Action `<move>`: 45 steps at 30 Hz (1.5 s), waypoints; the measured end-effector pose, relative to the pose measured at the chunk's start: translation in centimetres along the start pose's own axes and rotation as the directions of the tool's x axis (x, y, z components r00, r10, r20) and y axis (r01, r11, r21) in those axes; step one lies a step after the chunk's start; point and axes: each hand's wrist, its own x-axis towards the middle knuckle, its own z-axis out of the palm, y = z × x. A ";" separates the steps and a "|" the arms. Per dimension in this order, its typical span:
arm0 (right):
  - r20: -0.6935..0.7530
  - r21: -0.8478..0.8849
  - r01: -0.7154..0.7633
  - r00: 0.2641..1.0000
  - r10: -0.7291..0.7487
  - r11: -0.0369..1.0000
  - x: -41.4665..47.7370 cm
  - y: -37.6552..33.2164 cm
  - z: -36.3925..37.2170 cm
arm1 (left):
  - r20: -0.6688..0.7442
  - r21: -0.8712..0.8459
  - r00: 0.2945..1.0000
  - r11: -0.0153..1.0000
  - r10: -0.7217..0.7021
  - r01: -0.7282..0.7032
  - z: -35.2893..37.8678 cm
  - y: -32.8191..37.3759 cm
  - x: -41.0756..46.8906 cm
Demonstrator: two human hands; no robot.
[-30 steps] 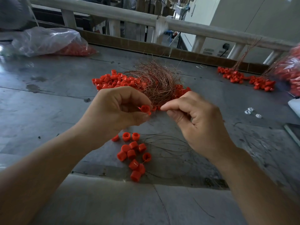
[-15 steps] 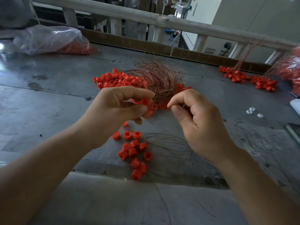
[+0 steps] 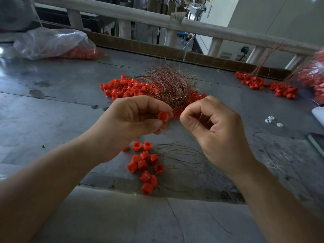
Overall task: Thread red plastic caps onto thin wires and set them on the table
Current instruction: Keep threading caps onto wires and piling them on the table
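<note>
My left hand pinches a red plastic cap between thumb and fingers, above the grey table. Just to its right, my right hand has thumb and forefinger pinched together close to the cap; a wire between them is too thin to make out. Behind both hands lies a tangled bundle of copper wires on a heap of loose red caps. Below my hands, several caps on thin wires lie on the table, their wires trailing right.
A clear plastic bag of red caps sits at the far left. More wired caps lie at the far right beside another red-filled bag. Small white pieces lie at the right. A wooden rail borders the far edge.
Both hands have kept close together in front of the wire bundle, shifting slightly. The cap in my left hand has turned a little between the fingers.
</note>
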 end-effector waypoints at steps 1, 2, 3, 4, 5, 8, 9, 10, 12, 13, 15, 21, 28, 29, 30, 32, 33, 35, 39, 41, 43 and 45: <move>0.005 -0.015 0.007 1.000 -0.007 1.000 0.0 0.0 0.1 | 0.008 0.003 1.000 1.000 0.001 -0.001 0.1 0.1 -0.1; 0.010 -0.037 0.016 1.000 -0.016 0.999 0.0 0.0 0.1 | 0.017 0.000 1.000 1.000 -0.001 0.001 0.1 0.1 -0.1; 0.014 -0.059 0.023 1.000 -0.022 0.998 0.0 0.1 0.1 | 0.024 -0.010 1.000 1.000 -0.004 0.004 0.1 0.1 -0.1; 0.017 -0.074 0.026 1.000 -0.025 0.997 -0.1 0.1 0.2 | 0.031 -0.019 1.000 1.000 -0.006 0.007 0.1 0.1 -0.1; 0.018 -0.080 0.026 1.000 -0.025 0.996 -0.1 0.1 0.2 | 0.037 -0.026 0.999 1.000 -0.006 0.007 0.1 0.1 -0.2; 0.016 -0.086 0.026 1.000 -0.025 0.996 -0.2 0.2 0.1 | 0.044 -0.046 0.999 0.999 -0.016 0.018 -0.1 -0.1 -0.2; 0.017 -0.086 0.029 0.999 -0.027 0.996 -0.2 0.2 0.0 | 0.045 -0.055 0.999 0.998 -0.023 0.025 -0.1 -0.2 -0.2; 0.018 -0.085 0.032 0.999 -0.030 0.996 -0.2 0.2 0.0 | 0.047 -0.061 0.999 0.998 -0.028 0.031 -0.1 -0.2 -0.2; 0.018 -0.086 0.038 0.999 -0.036 0.996 -0.3 0.2 -0.1 | 0.054 -0.073 0.998 0.997 -0.036 0.040 0.0 -0.1 -0.2; 0.018 -0.085 0.039 0.999 -0.037 0.996 -0.3 0.2 -0.1 | 0.056 -0.078 0.998 0.996 -0.037 0.042 0.1 0.0 -0.2; 0.020 -0.081 0.045 0.999 -0.044 0.996 -0.3 0.1 -0.1 | 0.055 -0.088 0.998 0.995 -0.039 0.044 0.2 0.1 -0.2; 0.059 -0.125 0.076 0.996 -0.069 0.989 -0.4 0.1 -0.1 | 0.082 -0.077 0.995 0.995 -0.050 0.056 0.1 0.2 -0.2; 0.053 -0.164 0.062 0.997 -0.054 0.984 -0.2 0.2 -0.4 | 0.089 -0.062 0.995 0.997 -0.050 0.055 -0.2 0.0 -0.2; 0.054 -0.168 0.060 0.997 -0.052 0.984 -0.2 0.2 -0.4 | 0.088 -0.052 0.995 0.997 -0.047 0.052 -0.2 -0.1 -0.2; 0.055 -0.169 0.059 0.997 -0.050 0.984 -0.2 0.2 -0.5 | 0.087 -0.044 0.995 0.998 -0.043 0.047 -0.2 -0.1 -0.2; 0.054 -0.170 0.058 0.997 -0.049 0.984 -0.2 0.2 -0.5 | 0.088 -0.037 0.995 0.998 -0.038 0.041 -0.2 -0.2 -0.1; 0.053 -0.171 0.058 0.997 -0.050 0.984 -0.2 0.2 -0.5 | 0.088 -0.032 0.995 0.999 -0.036 0.039 -0.2 -0.2 -0.1; 0.050 -0.171 0.056 0.998 -0.048 0.984 -0.2 0.2 -0.6 | 0.090 -0.019 0.996 0.999 -0.028 0.030 -0.1 -0.2 -0.1; 0.050 -0.168 0.049 0.998 -0.042 0.984 -0.2 0.1 -0.6 | 0.089 0.001 0.996 1.000 -0.025 0.025 -0.2 -0.3 -0.1; 0.052 -0.171 0.054 0.998 -0.046 0.984 -0.3 0.1 -0.6 | 0.094 0.007 0.995 1.000 -0.024 0.023 -0.2 -0.4 -0.2; 0.056 -0.176 0.056 0.997 -0.047 0.983 -0.3 0.1 -0.5 | 0.098 0.000 0.995 1.000 -0.024 0.024 -0.2 -0.4 -0.3; 0.059 -0.179 0.055 0.997 -0.045 0.982 -0.3 0.1 -0.5 | 0.099 0.001 0.995 1.000 -0.021 0.021 -0.1 -0.4 -0.3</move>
